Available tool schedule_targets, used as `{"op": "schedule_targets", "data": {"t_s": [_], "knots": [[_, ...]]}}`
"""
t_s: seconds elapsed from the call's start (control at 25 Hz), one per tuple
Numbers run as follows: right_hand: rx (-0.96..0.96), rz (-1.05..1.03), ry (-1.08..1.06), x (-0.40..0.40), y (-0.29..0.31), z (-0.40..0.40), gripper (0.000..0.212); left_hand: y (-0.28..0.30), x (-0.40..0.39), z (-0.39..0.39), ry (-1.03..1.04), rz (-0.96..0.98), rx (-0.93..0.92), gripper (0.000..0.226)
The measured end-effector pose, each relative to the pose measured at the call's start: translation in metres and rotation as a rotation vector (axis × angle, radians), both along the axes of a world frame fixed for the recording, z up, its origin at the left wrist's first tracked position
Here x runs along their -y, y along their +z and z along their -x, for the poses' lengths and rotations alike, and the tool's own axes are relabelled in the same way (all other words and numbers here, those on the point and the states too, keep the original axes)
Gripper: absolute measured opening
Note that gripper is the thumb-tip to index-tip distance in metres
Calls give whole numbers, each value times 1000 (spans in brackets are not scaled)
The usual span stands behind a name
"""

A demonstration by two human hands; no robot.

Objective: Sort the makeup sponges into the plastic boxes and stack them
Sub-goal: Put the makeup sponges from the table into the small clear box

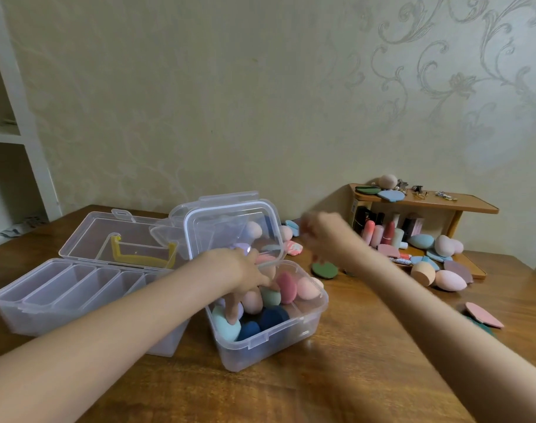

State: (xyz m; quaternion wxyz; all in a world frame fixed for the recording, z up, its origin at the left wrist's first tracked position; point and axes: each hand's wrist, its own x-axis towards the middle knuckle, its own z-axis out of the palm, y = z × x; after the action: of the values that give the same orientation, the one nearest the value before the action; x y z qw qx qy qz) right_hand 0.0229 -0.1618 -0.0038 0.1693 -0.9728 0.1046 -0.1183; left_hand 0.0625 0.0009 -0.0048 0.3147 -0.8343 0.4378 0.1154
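Note:
A small clear plastic box [294,337] stands open at the table's middle, its lid [230,221] tilted up behind. Several egg-shaped sponges lie inside: pink [286,286], peach [307,288], green [271,296], navy [272,319], mint [225,326]. My left hand [245,273] reaches down into this box, fingers spread among the sponges. My right hand [321,236] is blurred, hovering behind and to the right of the box; whether it holds anything is unclear. More loose sponges [449,280] lie at the right, with a flat green puff [324,270] near the box.
A long clear divided box [19,309] stands open at the left, its lid [108,236] holding a yellow handle. A wooden shelf [428,199] at the back right carries puffs, lipsticks and clips. Flat pink puffs [483,315] lie near the right table edge.

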Motion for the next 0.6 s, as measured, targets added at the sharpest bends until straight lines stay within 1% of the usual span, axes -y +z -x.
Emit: {"op": "schedule_targets", "data": {"t_s": [0.04, 0.08, 0.12, 0.2, 0.28, 0.32, 0.4, 0.48, 0.6], "knots": [[87, -25, -106, 20, 4, -5, 16, -1, 0, 1, -13, -20, 13, 94], [116, -19, -192, 37, 4, -10, 21, -2, 2, 1, -21, -33, 28, 95], [80, 15, -250, 50, 1, -14, 26, -4, 3, 1, -31, -36, 38, 95], [-134, 115, -251, 66, -12, -29, 38, -5, 4, 0, -46, -30, 40, 96], [-354, 215, -203, 72, -26, -44, 43, -4, 3, -2, -52, -18, 33, 95], [-429, 235, -206, 77, -33, -53, 44, -5, 3, -3, -50, -19, 32, 95], [-487, 280, -227, 85, -52, -66, 48, -6, 4, -4, -49, -26, 32, 95], [-422, 324, -255, 88, -62, -68, 46, -8, 4, -5, -55, -19, 34, 95], [-203, 450, -290, 82, -48, -53, 36, -7, 3, -4, -54, -12, 37, 95]]}}
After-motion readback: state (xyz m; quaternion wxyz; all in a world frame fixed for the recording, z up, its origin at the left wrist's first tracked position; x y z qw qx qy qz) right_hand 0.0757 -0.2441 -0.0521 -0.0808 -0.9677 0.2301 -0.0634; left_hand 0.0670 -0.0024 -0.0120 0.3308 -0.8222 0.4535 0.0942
